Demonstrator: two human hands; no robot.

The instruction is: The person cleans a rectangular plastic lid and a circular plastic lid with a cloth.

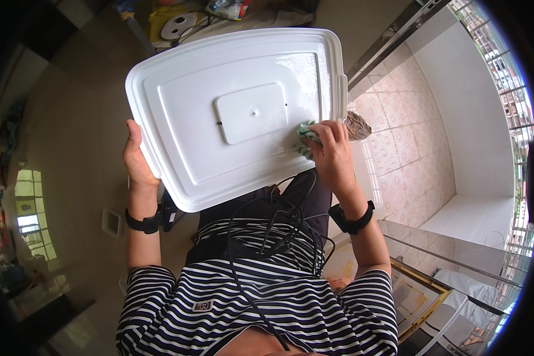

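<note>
A large white plastic lid [187,111] is held up before me, tilted, with a raised panel at its middle and two small dark spots by that panel. My left hand [139,155] grips the lid's left edge, thumb up along the rim and the fingers hidden behind it. A crumpled green and white cloth [309,135] is pinched in my right hand [333,149], against the lid's lower right part. Black cables [285,222] hang in loops over my lap, below the lid.
Beyond the lid, a surface holds a white disc-shaped object [178,26] and a plastic packet [229,8]. A metal door track [389,42] borders the tiled floor [405,133] at right. A small white container [112,223] lies at left; a gold-edged frame [422,307] lies lower right.
</note>
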